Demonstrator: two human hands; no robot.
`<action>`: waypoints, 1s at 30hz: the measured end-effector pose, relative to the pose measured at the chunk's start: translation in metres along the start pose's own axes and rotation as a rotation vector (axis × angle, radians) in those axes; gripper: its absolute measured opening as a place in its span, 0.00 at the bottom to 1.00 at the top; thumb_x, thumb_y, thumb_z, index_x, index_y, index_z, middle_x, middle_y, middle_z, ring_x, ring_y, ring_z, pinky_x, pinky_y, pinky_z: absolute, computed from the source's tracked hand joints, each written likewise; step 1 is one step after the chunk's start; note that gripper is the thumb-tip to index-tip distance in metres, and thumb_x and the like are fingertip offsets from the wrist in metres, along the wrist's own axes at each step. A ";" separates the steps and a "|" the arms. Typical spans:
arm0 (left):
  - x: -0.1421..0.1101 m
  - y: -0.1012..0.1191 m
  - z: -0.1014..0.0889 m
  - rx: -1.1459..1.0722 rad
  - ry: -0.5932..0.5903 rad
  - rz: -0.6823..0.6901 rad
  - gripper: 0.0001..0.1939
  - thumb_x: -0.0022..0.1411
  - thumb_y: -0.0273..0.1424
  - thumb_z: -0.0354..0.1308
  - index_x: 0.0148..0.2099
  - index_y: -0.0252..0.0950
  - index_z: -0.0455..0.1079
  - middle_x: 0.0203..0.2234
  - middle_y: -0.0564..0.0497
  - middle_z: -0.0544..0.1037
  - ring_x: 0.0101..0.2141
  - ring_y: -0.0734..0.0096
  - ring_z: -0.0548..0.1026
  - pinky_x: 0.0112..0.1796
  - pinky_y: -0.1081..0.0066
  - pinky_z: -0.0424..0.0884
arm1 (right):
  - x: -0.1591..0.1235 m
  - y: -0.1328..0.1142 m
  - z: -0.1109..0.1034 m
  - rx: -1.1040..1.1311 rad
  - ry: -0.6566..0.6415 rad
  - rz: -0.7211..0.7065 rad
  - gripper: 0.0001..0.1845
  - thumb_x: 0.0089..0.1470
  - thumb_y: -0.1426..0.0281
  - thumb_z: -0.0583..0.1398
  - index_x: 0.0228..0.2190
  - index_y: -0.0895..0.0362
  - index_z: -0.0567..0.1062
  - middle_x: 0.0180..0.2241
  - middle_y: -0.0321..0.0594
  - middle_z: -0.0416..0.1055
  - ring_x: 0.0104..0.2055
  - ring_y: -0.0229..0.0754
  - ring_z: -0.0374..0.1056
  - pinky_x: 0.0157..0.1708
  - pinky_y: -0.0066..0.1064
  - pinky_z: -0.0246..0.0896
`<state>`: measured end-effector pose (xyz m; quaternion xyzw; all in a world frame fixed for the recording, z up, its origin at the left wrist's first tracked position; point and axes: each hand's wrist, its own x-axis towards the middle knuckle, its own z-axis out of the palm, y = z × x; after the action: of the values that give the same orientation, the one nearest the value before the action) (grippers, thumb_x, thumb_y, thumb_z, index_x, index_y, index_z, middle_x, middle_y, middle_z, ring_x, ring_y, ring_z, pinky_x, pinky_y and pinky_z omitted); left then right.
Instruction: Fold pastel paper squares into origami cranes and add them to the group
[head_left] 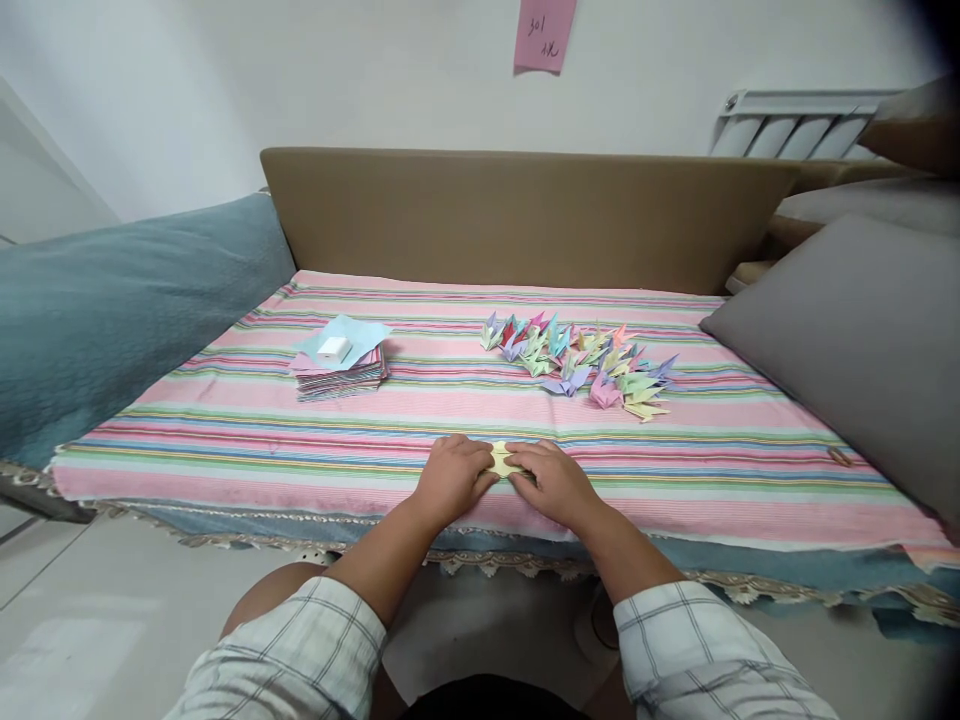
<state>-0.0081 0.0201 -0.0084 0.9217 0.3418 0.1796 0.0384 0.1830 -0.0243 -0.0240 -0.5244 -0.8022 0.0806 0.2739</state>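
Observation:
A small piece of pale yellow folded paper (500, 460) lies on the striped cloth (420, 410) near the front of the seat. My left hand (455, 476) grips its left side, thumb and fingers pressed together there. On the right side, my right hand (553, 481) pinches it the same way. Most of the paper is hidden under the fingers. Beyond my right hand sit several folded paper cranes (568, 380) in many colours, grouped together. To the far left of my hands stands a stack of square coloured paper (341, 382), with a small white block (334, 349) on its top sheet.
A brown backrest (510, 215) closes off the back. On the right leans a grey cushion (847, 350), with a small brown object (840, 457) on the cloth beside it. A blue-covered armrest (135, 310) bounds the left. A pink note (545, 35) hangs on the wall.

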 end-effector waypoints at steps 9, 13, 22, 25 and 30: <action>0.003 -0.002 -0.001 -0.012 -0.019 0.007 0.10 0.60 0.38 0.54 0.34 0.40 0.73 0.41 0.50 0.77 0.41 0.64 0.71 0.42 0.63 0.61 | 0.001 0.000 -0.001 0.023 -0.013 0.039 0.08 0.54 0.70 0.55 0.32 0.53 0.75 0.46 0.41 0.72 0.47 0.44 0.67 0.47 0.39 0.58; 0.002 -0.002 -0.001 0.011 -0.003 0.009 0.10 0.60 0.38 0.54 0.36 0.42 0.74 0.41 0.51 0.77 0.40 0.64 0.71 0.42 0.62 0.61 | 0.002 -0.001 -0.001 0.020 -0.004 0.052 0.09 0.55 0.70 0.54 0.31 0.53 0.75 0.45 0.40 0.73 0.47 0.43 0.67 0.46 0.38 0.57; 0.002 0.000 0.000 -0.007 0.006 0.000 0.09 0.59 0.36 0.54 0.37 0.46 0.76 0.43 0.51 0.76 0.41 0.63 0.71 0.42 0.62 0.62 | 0.001 -0.004 -0.002 0.040 0.016 0.060 0.07 0.54 0.71 0.55 0.30 0.54 0.73 0.45 0.41 0.72 0.46 0.43 0.67 0.44 0.37 0.58; 0.003 0.001 0.000 -0.028 0.017 -0.004 0.08 0.59 0.34 0.54 0.35 0.44 0.75 0.42 0.51 0.77 0.40 0.64 0.72 0.42 0.63 0.63 | 0.001 -0.005 -0.003 0.049 0.019 0.073 0.07 0.53 0.71 0.55 0.29 0.54 0.73 0.45 0.40 0.72 0.45 0.43 0.67 0.43 0.37 0.58; 0.004 0.001 0.003 -0.068 0.031 -0.051 0.07 0.57 0.33 0.55 0.29 0.38 0.71 0.35 0.50 0.78 0.39 0.65 0.72 0.42 0.65 0.63 | 0.000 -0.006 -0.002 0.067 0.040 0.101 0.06 0.52 0.71 0.55 0.28 0.54 0.72 0.45 0.39 0.72 0.45 0.43 0.67 0.44 0.37 0.57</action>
<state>-0.0036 0.0225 -0.0095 0.9080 0.3594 0.2042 0.0689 0.1795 -0.0268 -0.0196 -0.5563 -0.7659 0.1107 0.3029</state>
